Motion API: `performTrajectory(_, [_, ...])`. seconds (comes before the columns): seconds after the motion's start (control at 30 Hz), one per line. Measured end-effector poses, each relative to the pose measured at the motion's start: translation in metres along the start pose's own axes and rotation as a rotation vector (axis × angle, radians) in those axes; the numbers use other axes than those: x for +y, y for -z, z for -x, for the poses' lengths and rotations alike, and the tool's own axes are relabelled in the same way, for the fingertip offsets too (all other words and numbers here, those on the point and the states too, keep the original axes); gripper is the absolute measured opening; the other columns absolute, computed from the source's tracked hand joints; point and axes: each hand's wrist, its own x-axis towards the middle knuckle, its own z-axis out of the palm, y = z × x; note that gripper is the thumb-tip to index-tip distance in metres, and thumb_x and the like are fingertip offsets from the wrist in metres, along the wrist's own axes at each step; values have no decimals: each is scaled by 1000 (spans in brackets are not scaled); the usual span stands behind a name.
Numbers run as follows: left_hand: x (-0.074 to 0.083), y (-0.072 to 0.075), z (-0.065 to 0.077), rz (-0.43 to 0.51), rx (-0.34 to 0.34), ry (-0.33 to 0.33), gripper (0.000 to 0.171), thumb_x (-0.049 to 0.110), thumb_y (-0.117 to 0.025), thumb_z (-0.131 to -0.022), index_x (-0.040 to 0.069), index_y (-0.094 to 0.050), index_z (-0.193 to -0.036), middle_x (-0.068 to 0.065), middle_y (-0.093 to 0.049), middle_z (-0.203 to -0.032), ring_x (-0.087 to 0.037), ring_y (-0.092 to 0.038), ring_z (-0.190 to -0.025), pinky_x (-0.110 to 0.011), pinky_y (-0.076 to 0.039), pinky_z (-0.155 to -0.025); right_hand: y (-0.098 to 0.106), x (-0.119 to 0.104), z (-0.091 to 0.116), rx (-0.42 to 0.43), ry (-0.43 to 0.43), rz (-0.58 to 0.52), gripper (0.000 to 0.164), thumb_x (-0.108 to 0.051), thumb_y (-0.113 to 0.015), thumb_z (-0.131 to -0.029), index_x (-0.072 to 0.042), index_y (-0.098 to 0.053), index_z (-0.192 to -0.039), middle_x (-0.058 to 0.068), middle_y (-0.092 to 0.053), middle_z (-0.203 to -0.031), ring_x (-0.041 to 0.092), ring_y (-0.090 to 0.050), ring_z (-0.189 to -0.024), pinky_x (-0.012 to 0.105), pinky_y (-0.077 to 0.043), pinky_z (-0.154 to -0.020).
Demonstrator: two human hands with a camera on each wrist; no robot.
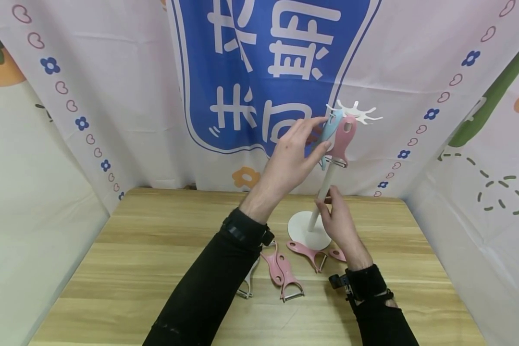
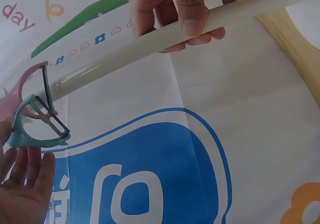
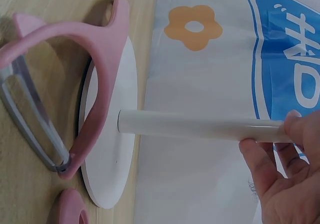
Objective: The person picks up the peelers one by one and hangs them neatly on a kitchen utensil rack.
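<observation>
A white stand (image 1: 327, 181) with a round base and a ring of hooks (image 1: 361, 114) on top rises from the table. A pink peeler (image 1: 342, 142) hangs from the hooks, blade end down. Beside it is a light blue peeler (image 1: 331, 126), its handle up at the hooks. My left hand (image 1: 290, 150) holds this blue peeler between thumb and fingers; in the left wrist view its blade end (image 2: 40, 143) overlaps the pink one. Lower down, my right hand (image 1: 338, 218) grips the pole with thumb and fingers.
Several pink peelers, one of them (image 1: 289, 276) in front of the base, lie on the wooden table (image 1: 164, 269). Another pink peeler (image 3: 102, 68) lies right by the base (image 3: 112, 169). A pale peeler (image 1: 250, 281) is partly behind the left sleeve. A printed curtain (image 1: 125, 96) hangs behind.
</observation>
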Motion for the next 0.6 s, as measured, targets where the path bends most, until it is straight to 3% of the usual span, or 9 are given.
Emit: performTrajectory(0.6, [1, 1, 3, -15, -3, -4, 54, 28, -65, -103, 11, -49, -151, -5, -60, -127, -11, -59, -116, -13, -47, -102, -1, -5, 1, 27, -5, 7, 23, -12, -55, -107, -5, -51, -129, 15, -59, -116, 36, -63, -112, 55, -62, -83])
